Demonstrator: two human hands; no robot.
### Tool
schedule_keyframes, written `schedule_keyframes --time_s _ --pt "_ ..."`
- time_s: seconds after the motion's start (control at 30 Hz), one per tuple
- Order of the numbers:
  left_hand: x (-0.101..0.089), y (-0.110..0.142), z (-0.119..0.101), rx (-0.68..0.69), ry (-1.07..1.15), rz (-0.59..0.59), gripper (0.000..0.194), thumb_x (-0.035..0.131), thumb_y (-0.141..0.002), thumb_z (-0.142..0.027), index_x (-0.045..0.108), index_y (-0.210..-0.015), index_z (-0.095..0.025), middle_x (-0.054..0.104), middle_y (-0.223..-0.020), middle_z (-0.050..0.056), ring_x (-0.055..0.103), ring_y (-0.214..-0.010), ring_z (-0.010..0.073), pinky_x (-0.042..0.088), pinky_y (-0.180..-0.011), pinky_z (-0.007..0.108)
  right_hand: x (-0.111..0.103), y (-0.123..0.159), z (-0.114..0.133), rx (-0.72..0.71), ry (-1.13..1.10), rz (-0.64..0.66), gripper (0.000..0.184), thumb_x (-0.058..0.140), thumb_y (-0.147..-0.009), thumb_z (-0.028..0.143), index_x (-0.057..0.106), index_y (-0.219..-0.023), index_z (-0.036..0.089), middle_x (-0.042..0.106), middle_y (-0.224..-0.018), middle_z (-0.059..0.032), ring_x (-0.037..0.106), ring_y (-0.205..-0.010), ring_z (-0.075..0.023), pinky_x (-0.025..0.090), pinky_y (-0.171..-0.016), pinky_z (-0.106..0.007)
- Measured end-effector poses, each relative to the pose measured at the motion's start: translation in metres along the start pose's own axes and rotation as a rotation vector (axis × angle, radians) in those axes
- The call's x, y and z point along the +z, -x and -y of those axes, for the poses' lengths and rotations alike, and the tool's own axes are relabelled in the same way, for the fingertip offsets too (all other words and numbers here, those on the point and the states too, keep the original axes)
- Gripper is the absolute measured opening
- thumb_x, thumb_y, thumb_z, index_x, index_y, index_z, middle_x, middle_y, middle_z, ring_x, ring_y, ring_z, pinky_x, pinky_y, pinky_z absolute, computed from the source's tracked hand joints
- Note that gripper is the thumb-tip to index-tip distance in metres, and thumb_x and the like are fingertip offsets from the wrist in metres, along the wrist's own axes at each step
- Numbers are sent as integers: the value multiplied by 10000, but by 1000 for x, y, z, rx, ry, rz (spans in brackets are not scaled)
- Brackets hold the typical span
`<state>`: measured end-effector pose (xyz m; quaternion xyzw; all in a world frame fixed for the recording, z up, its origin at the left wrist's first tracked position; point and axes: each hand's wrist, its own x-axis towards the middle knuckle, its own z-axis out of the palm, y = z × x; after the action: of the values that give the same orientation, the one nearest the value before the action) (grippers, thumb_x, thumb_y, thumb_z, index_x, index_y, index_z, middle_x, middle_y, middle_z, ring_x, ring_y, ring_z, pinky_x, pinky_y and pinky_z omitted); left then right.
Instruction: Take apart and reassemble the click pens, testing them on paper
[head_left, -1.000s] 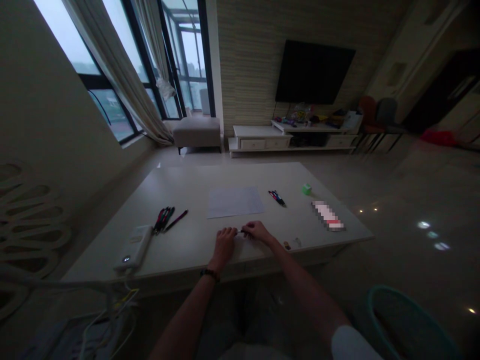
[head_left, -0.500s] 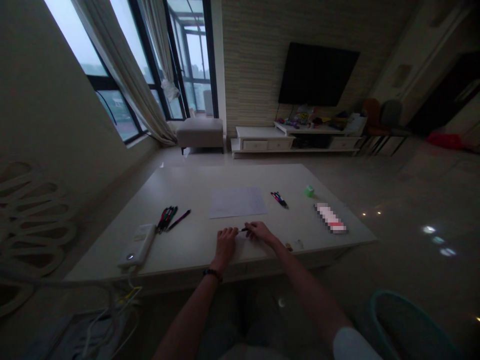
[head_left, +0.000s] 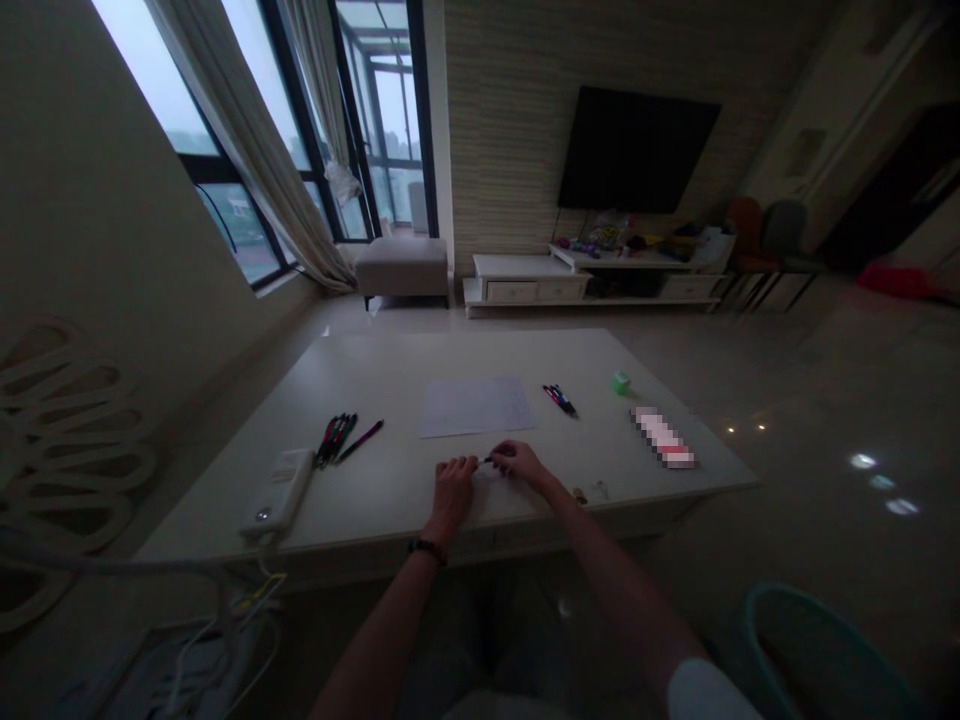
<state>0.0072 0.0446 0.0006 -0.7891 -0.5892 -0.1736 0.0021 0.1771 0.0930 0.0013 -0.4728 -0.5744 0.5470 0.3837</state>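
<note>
My left hand (head_left: 453,485) rests near the table's front edge, its fingers closed on one end of a slim pen (head_left: 485,461). The pen's other, dark end is pinched by my right hand (head_left: 521,463). Only a short stretch of the pen shows between the two hands; its details are too small to make out. A white sheet of paper (head_left: 476,407) lies flat just beyond my hands. To the right of it is a small group of pens (head_left: 559,400). On the left, several more pens (head_left: 336,440) lie bunched beside a single purple pen (head_left: 360,442).
A white power strip (head_left: 279,495) sits at the table's (head_left: 375,510) left front. On the right are a green cube-like object (head_left: 620,382) and a blurred-out pink flat object (head_left: 663,438). A small brownish item (head_left: 580,496) lies near the front edge by my right forearm.
The camera view has shifted very slightly. Both hands keep their hold on the pen, with the fingers of my right hand barely moved.
</note>
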Motion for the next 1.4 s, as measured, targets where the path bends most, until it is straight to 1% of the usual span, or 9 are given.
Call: schedule_keyframes --time_s 0.17,0.33,0.5,0.67,0.87,1.03,1.17,1.27,1.4 --pt "-5 1 -1 -5 4 4 419 364 -824 -64 438 -1198 -237 595 -967 54 538 -876 173 308 -813 325 -12 0 7 -50 -58 -141 388 701 -585 413 590 -837 139 637 -696 -18 562 -520 -97 388 -455 -187" --pt "-2 1 -3 21 81 -74 264 310 -882 -140 479 -1079 -187 596 -961 73 555 -886 167 345 -827 317 -6 0 10 -84 -148 -175 377 608 -675 488 590 -815 138 645 -785 -50 570 -569 -96 382 -452 -177" --pt "10 1 0 -40 194 -139 257 297 -922 -286 428 -1113 -175 614 -990 76 590 -839 147 407 -701 247 16 -3 17 -148 -116 -106 356 633 -659 467 612 -813 147 638 -714 -32 589 -556 -120 390 -433 -191" --pt "10 2 2 -47 164 -53 272 232 -939 -286 459 -1066 -207 631 -906 40 602 -740 124 381 -598 219 18 -6 26 -178 -86 -57 309 656 -647 431 635 -782 154 623 -634 -18 591 -540 -131 390 -427 -201" --pt "8 2 2 -81 167 -54 274 230 -941 -289 474 -1021 -194 630 -803 29 596 -705 127 350 -570 225 -9 -6 32 -109 -224 -320 374 608 -683 478 613 -888 166 636 -784 -41 586 -565 -107 406 -441 -190" --pt "9 2 1 -53 169 -56 264 241 -940 -286 476 -1024 -199 629 -865 31 592 -737 121 344 -585 226 2 -3 26 -97 -68 -172 389 631 -657 504 615 -798 143 620 -696 -31 535 -464 -91 363 -377 -187" --pt "7 3 0 -59 163 -33 270 233 -942 -316 470 -1003 -202 624 -849 22 585 -733 118 331 -579 225 11 -2 23 -95 -131 -126 355 641 -656 487 602 -715 140 594 -611 -11 519 -454 -86 352 -383 -184" --pt "6 3 0 -65 143 -21 269 226 -943 -313 472 -969 -208 621 -872 24 580 -743 118 325 -585 225 -6 -1 21 -61 -257 -196 316 653 -660 452 601 -741 150 596 -623 -5 525 -484 -83 342 -394 -172" --pt "8 3 1 -56 117 2 269 219 -942 -286 478 -948 -213 612 -877 27 573 -729 119 324 -588 232 -39 0 6 22 -412 -406 289 641 -662 415 606 -796 161 647 -704 -37 563 -531 -99 368 -414 -176"
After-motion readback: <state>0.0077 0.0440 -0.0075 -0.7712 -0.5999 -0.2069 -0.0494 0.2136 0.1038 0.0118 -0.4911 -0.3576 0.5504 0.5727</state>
